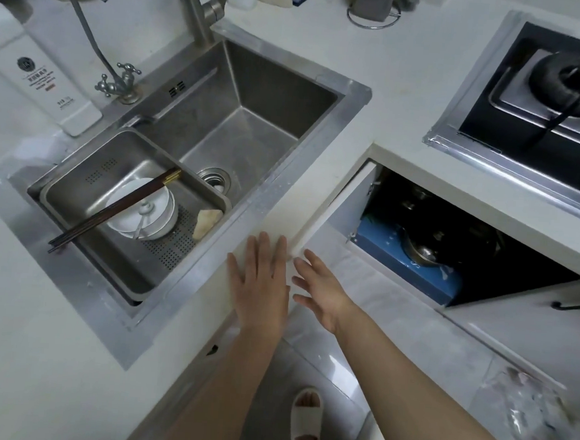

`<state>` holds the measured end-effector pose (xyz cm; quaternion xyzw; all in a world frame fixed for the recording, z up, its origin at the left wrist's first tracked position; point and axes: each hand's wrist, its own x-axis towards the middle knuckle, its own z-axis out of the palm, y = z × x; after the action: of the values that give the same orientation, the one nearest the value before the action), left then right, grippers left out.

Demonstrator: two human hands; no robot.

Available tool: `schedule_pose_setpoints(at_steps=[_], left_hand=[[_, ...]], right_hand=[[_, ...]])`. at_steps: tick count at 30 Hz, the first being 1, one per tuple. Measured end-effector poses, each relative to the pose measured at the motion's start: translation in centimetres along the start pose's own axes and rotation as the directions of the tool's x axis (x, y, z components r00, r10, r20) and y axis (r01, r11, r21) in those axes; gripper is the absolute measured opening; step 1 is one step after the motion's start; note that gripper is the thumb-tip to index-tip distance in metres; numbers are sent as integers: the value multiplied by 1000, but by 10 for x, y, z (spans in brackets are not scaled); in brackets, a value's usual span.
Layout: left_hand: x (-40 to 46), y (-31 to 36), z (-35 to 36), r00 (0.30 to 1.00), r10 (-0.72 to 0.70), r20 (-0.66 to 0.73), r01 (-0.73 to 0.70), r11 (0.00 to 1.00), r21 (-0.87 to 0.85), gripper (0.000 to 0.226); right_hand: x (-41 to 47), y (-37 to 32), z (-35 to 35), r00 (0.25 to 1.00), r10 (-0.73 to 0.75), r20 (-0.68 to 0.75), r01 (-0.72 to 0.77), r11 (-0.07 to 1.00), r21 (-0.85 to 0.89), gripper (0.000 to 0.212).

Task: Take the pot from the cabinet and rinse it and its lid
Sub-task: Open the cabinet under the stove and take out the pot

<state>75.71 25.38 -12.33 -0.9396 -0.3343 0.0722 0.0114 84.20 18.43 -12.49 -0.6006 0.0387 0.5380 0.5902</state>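
Nearest the camera, a foot in a pale sandal (306, 423) stands on the tiled floor between the two forearms. Above it, the left hand (260, 281) lies flat with straight, released fingers (262, 249) on the front edge of the white surface (67, 341), holding nothing. Just beside it, the right hand (321, 290) is spread with loose fingers at the edge of the open cabinet door (334, 209), grasping nothing. Beyond the door, inside the dark cabinet (452, 231), the pot (423, 249), a metal one, sits on a blue box (399, 261); other dark cookware behind it is too dim to tell apart. To the left, the steel sink (248, 113) holds a drain basket (78, 184) with white bowls (159, 210) and chopsticks (110, 210) across them. Farther back stand the tap (193, 10) and, to the right, the stove burner (572, 85).
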Motion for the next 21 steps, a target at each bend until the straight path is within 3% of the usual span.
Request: schedule_pose_setpoints(at_steps=[5, 9, 12, 17, 21], left_hand=[[1, 9, 0, 996, -38, -81, 36, 999, -28, 81], [1, 40, 5, 970, 94, -225, -112, 991, -68, 65], [0, 78, 10, 958, 153, -243, -192, 971, -144, 52], [2, 148, 22, 974, 223, -45, -226, 929, -293, 46], [13, 208, 49, 954, 162, 251, -18, 869, -495, 55]], right_hand=[[-4, 9, -27, 998, 33, -58, -32, 999, 21, 52], [-13, 12, -64, 985, 62, -164, -50, 996, 77, 38], [-19, 15, -105, 961, 82, -263, -66, 995, 69, 21], [-27, 22, -187, 926, 83, -369, -58, 995, 78, 19], [-17, 33, -252, 888, 85, -453, -58, 996, 73, 25]])
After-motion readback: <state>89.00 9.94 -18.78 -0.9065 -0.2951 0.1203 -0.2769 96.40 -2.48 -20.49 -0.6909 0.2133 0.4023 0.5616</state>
